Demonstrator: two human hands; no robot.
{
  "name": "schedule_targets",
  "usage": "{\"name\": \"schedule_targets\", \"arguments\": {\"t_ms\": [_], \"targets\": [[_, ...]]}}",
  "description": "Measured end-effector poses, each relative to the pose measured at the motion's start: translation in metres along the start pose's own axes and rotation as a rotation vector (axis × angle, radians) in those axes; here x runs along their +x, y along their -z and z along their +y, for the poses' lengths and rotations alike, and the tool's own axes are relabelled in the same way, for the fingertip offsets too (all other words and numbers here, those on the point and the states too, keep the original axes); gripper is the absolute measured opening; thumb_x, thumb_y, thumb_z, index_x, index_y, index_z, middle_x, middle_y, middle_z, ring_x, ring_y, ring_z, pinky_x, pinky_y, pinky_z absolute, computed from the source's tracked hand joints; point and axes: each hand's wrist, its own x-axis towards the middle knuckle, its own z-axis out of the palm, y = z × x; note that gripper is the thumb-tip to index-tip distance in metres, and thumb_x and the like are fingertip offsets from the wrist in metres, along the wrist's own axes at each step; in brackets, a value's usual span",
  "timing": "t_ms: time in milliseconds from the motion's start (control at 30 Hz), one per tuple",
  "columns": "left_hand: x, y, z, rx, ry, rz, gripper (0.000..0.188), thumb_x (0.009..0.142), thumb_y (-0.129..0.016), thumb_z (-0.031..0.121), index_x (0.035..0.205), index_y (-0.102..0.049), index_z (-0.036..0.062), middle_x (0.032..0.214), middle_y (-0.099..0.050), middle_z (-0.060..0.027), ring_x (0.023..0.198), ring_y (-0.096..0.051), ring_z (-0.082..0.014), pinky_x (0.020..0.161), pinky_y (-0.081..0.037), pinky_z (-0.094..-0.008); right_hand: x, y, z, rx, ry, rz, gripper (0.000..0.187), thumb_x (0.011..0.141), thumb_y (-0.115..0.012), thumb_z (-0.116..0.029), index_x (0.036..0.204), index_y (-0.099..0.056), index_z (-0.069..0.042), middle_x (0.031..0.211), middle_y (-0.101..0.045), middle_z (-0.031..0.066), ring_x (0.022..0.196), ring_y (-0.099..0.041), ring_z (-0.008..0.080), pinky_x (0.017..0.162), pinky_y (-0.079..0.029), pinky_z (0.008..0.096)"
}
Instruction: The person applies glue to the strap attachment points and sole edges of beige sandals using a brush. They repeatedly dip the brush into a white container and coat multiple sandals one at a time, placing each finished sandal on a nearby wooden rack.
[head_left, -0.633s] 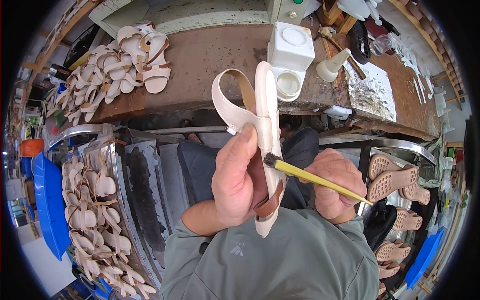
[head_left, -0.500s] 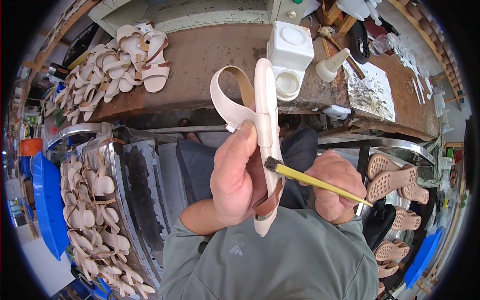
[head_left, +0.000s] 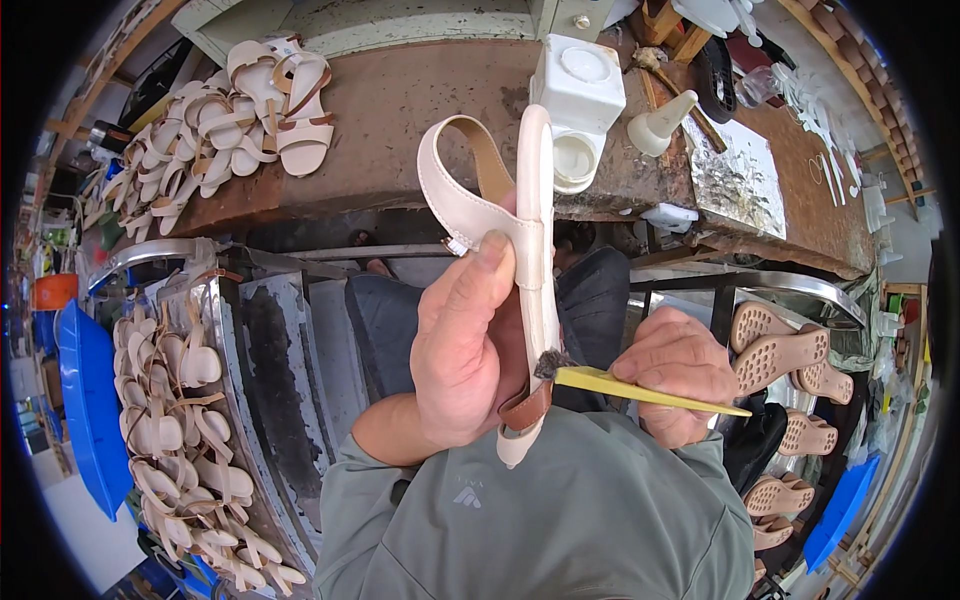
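A cream sandal [head_left: 537, 255] with a brown strap stands on edge in the middle of the view, its heel-strap loop to the left. My left hand [head_left: 462, 345] is closed around it, thumb pressed on the strap side. In my right hand [head_left: 676, 375] is a yellow-handled brush [head_left: 650, 389], pinched by the fingers. The dark bristles touch the edge of the sandal just above the brown strap. Beyond the sandal, on the bench, stands a white container [head_left: 577, 105] with a round opening at its near end.
Cream sandals are heaped on the bench [head_left: 400, 120] at the far left and on a rack [head_left: 170, 440] at the left. Several tan soles [head_left: 785, 360] rest at the right. A white funnel-shaped nozzle [head_left: 660, 123] and a stained paper [head_left: 742, 185] lie at the bench's right.
The brush has moved down along the sandal's edge, from its middle to near the brown strap. Its handle has turned nearer to level. The left hand keeps its hold.
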Motion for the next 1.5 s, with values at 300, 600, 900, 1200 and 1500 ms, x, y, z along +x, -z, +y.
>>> {"name": "schedule_targets", "arguments": {"t_ms": [300,600,900,1200,1500], "targets": [[-0.002,0.002,0.005,0.085,0.030,-0.055,0.041,0.096,-0.035,0.031,0.120,-0.047,0.0006,0.099,-0.057,-0.0113,0.072,-0.061,-0.0196,0.061,-0.053,-0.0342,0.010,0.002,0.000,0.098,-0.113,0.060,0.016,0.073,-0.071,-0.009,0.080,-0.063,0.003,0.072,-0.066,0.0131,0.059,-0.064,0.0215,0.052,-0.047,0.0305],[-0.002,-0.009,0.003,0.041,-0.021,0.017,0.044,0.097,-0.035,0.026,0.126,-0.040,-0.0069,0.092,-0.057,-0.0110,0.070,-0.057,-0.0132,0.057,-0.048,-0.0272,0.020,0.006,0.007,0.127,-0.222,0.116,0.014,0.072,-0.067,-0.007,0.080,-0.065,0.004,0.069,-0.065,0.0136,0.053,-0.058,0.0216,0.051,-0.045,0.0316],[-0.002,-0.011,0.002,-0.016,-0.051,0.052,0.043,0.098,-0.033,0.021,0.124,-0.041,-0.0122,0.094,-0.059,-0.0121,0.071,-0.056,-0.0097,0.059,-0.047,-0.0228,0.022,0.004,0.019,-0.022,-0.008,0.079,0.015,0.068,-0.068,-0.001,0.081,-0.064,0.004,0.073,-0.065,0.0149,0.059,-0.063,0.0244,0.051,-0.046,0.0319],[-0.005,0.002,-0.002,0.026,0.008,-0.011,0.040,0.095,-0.038,0.031,0.119,-0.047,0.0005,0.103,-0.057,-0.0134,0.080,-0.061,-0.0222,0.069,-0.051,-0.0374,0.030,0.006,0.017,0.035,-0.076,0.108,0.014,0.066,-0.064,0.002,0.080,-0.063,0.005,0.070,-0.064,0.0136,0.053,-0.059,0.0221,0.048,-0.045,0.0311],[-0.012,0.004,0.004,0.081,0.026,-0.079,0.041,0.094,-0.038,0.033,0.119,-0.048,0.0015,0.103,-0.058,-0.0134,0.079,-0.060,-0.0230,0.068,-0.050,-0.0386,0.036,0.009,0.009,-0.080,-0.155,0.081,0.014,0.067,-0.065,0.001,0.080,-0.063,0.004,0.071,-0.064,0.0131,0.056,-0.061,0.0239,0.048,-0.046,0.0311]]}}
